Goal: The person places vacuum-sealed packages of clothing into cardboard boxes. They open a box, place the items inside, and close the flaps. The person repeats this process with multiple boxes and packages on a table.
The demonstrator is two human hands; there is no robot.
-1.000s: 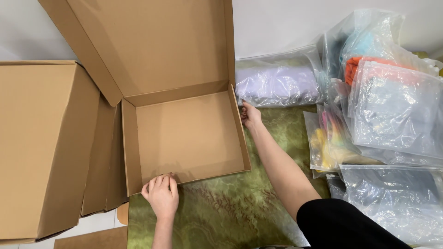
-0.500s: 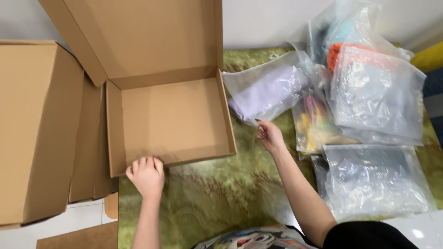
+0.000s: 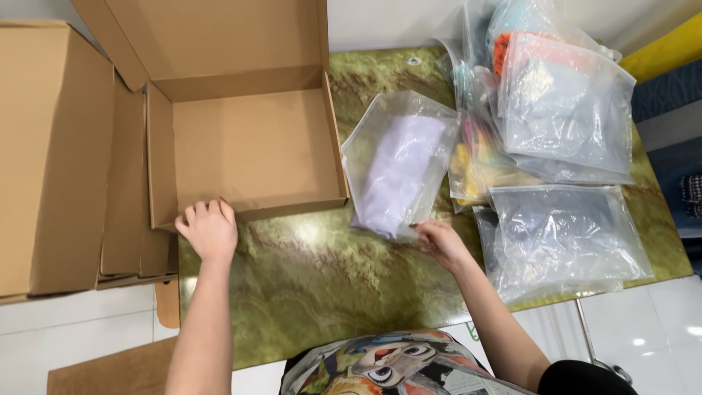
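Observation:
An open brown cardboard box (image 3: 248, 150) lies on a green marbled table (image 3: 322, 285), its lid flap standing up at the back. My left hand (image 3: 208, 229) rests on the box's front left corner, fingers curled over the wall. My right hand (image 3: 441, 242) pinches the near corner of a clear plastic bag holding a folded lilac cloth (image 3: 398, 172), which lies just right of the box.
Several more clear bags (image 3: 563, 110) with coloured contents are piled at the table's right, one large one (image 3: 563, 238) near the front edge. Closed and flattened cardboard boxes (image 3: 51, 153) stand at the left. White floor tiles show below the table.
My right hand left the box's right side, took hold of the lilac bag and drew it toward me. The left hand stayed on the box front.

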